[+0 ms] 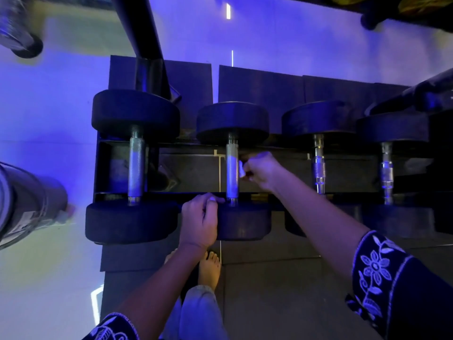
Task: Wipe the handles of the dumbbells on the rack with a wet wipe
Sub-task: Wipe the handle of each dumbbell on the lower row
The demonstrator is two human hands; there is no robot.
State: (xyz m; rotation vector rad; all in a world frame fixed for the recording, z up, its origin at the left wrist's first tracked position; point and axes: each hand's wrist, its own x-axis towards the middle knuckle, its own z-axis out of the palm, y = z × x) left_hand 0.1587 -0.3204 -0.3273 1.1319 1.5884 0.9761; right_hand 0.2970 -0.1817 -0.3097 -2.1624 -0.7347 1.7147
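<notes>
My right hand (259, 170) is clenched around a small white wipe (242, 169). The wipe is bunched in my fingers and pressed against the right side of the second handle (232, 168), about halfway along it. My left hand (199, 219) curls over the top edge of the near head (245, 223) below that handle, gripping it to steady it on the rack (196, 168).

I judge I'm around the middle of the job: counting from the left, this is handle two. The first handle (136, 165) may be done, but nothing on the metal shows it, so I can't tell. The third handle (318, 165) and fourth handle (386, 171), well to the right of my wipe, seem to be what's left.

I count four dumbbells (136, 111) in this row, so four handles and eight heads, one of them partly behind my arm. There is one wipe, and both my hands are busy. Dark shapes in the upper corners are too blurred to count.
</notes>
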